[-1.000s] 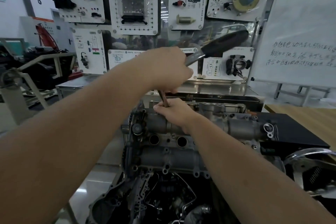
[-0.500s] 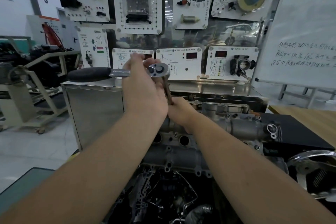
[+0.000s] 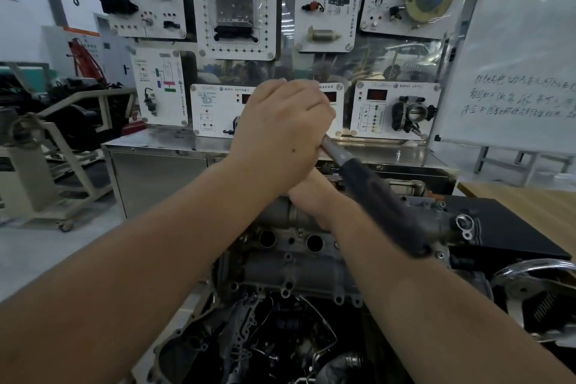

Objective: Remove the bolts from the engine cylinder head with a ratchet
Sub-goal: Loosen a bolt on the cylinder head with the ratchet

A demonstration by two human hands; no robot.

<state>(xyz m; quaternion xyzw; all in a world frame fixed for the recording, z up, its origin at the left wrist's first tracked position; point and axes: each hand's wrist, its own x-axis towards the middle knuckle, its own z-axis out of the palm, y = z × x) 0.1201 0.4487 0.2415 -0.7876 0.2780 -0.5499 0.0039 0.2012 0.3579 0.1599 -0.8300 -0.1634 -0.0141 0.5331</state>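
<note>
Your left hand (image 3: 280, 134) is clamped over the ratchet (image 3: 380, 206) head, your right hand (image 3: 314, 196) grips low against the cylinder head (image 3: 290, 246), bolt hidden beneath, and that blurred handle could cam the socket off.

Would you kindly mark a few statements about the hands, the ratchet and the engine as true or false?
1. The left hand grips the head end of the steel ratchet with the black handle. True.
2. The ratchet handle points toward the left. False: it points down to the right.
3. The right hand lies low on the grey metal cylinder head, below the left hand. True.
4. The whiteboard is blank. False: it carries handwriting.
</note>
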